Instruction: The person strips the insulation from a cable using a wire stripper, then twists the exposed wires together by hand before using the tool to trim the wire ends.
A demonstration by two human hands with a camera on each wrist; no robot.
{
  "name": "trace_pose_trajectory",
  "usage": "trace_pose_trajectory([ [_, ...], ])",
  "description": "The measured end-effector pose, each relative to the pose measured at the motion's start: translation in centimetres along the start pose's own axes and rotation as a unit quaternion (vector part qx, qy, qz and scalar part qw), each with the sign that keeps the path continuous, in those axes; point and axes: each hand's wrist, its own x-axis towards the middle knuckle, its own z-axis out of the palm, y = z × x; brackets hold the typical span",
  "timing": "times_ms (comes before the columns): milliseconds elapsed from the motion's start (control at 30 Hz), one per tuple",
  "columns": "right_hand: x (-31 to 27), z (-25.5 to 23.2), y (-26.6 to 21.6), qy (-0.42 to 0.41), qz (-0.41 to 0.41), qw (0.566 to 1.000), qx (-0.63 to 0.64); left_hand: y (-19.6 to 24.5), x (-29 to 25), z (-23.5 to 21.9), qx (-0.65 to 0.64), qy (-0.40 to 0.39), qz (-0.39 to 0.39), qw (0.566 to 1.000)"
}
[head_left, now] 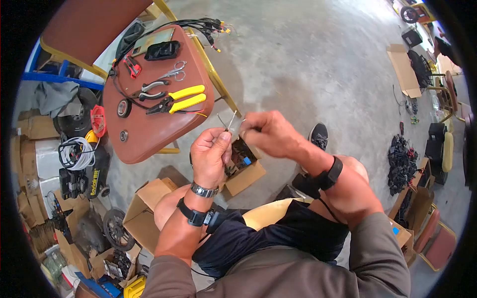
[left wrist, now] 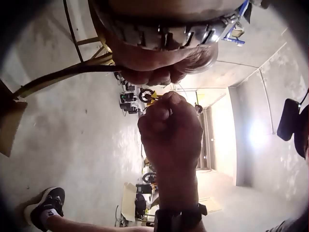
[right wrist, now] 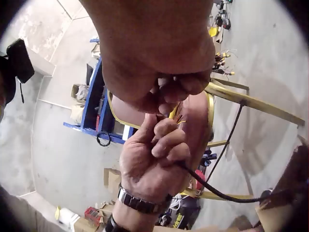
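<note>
My left hand (head_left: pixel 211 151) grips a black cable (right wrist: pixel 212 191) near its end, thumb on top. Thin bare-looking wires (head_left: pixel 233 118) fan out above the thumb. Close to their right, my right hand (head_left: pixel 271 133) has its fingers curled and its thumb against the index finger, pinching a thin pale strand. Its fingertips sit just over the left fingertips in the right wrist view. On the brown chair seat (head_left: pixel 149 135) lie yellow-handled wire strippers (head_left: pixel 188 99), grey-handled pliers (head_left: pixel 153 89), scissors (head_left: pixel 177 72) and a red utility knife (head_left: pixel 132 66).
Two tape rolls, one of them black tape (head_left: pixel 124 108), lie on the seat beside a black tray (head_left: pixel 162 50). More cables (head_left: pixel 198 24) hang over its far edge. An open cardboard box (head_left: pixel 244 178) stands below my hands. Wheels, boxes and a white cable coil (head_left: pixel 78 153) crowd the left.
</note>
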Motion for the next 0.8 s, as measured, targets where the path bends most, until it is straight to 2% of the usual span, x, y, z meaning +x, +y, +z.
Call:
trace_pose_trajectory([
  [33, 0.4, -0.5, 0.3, 0.016, -0.004, 1.0, 0.009, -0.1, -0.1, 0.0, -0.009, -0.014, 0.002, 1.0],
  [67, 0.9, -1.0, 0.5, 0.05, -0.033, 0.997, -0.039, -0.1, -0.3, 0.3, -0.007, -0.016, -0.008, 1.0],
  [133, 0.9, -0.4, 1.4, 0.045, -0.037, 0.998, -0.003, 0.1, -0.4, 0.9, 0.0, -0.018, -0.025, 1.0],
  [233, 0.1, 0.4, 0.9, 0.024, -0.038, 0.999, 0.028, 0.3, 0.2, 0.2, 0.027, 0.034, -0.006, 0.999],
  [300, 0.2, 0.9, 1.2, 0.021, -0.062, 0.998, 0.022, 0.2, -0.2, 0.1, 0.032, 0.016, -0.014, 0.999],
  [333, 0.1, -0.3, 0.6, 0.023, 0.006, 1.0, -0.006, 0.3, -0.3, 0.3, 0.034, 0.001, -0.019, 0.999],
  [400, 0.4, -0.6, 0.4, 0.046, -0.019, 0.998, -0.025, 0.1, -0.3, 0.7, 0.018, -0.019, -0.02, 0.999],
  [433, 0.7, -0.8, 0.3, 0.057, -0.034, 0.997, -0.035, 0.1, 0.0, 0.6, 0.02, -0.002, -0.011, 1.0],
  [500, 0.1, 0.1, 0.3, 0.03, -0.033, 0.999, -0.008, 0.1, 0.2, 0.2, 0.026, 0.028, -0.003, 0.999],
  [567, -0.2, 0.8, 0.2, 0.0, -0.054, 0.998, -0.026, 0.4, 0.2, 0.1, 0.025, 0.015, -0.017, 0.999],
  [700, 0.4, -1.2, -1.2, 0.035, 0.003, 0.999, -0.036, 0.1, -0.2, 0.5, -0.003, -0.003, -0.027, 1.0],
  [733, 0.5, -0.7, -0.4, 0.05, -0.032, 0.998, -0.025, 0.1, -0.1, 0.5, -0.006, -0.004, -0.027, 1.0],
  [800, -0.2, 0.0, -0.3, 0.009, -0.027, 0.999, -0.04, 0.4, 0.1, 0.3, -0.002, 0.008, -0.023, 1.0],
])
